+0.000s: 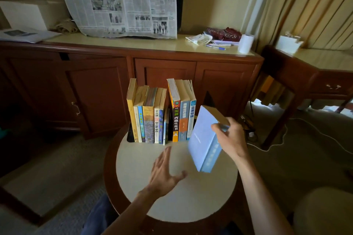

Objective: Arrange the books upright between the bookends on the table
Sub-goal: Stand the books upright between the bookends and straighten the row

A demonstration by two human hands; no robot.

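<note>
Several books (152, 118) stand upright in a row at the far edge of the round table (145, 160), with a narrow gap in the middle of the row. A black bookend (130, 135) shows at the row's left end and another black bookend (208, 99) pokes up behind on the right. My right hand (230, 139) grips a thick pale blue book (203, 139) by its top, tilted, just right of the row and above the table. My left hand (165, 172) hovers open over the table's middle, fingers spread toward the books.
A wooden sideboard (133, 74) stands close behind the table, with a newspaper, cloths, a pen and a paper roll on top. A wooden side table (298, 74) is at the right, with a white cable on the carpet. A pale cushioned seat (324, 213) sits at lower right.
</note>
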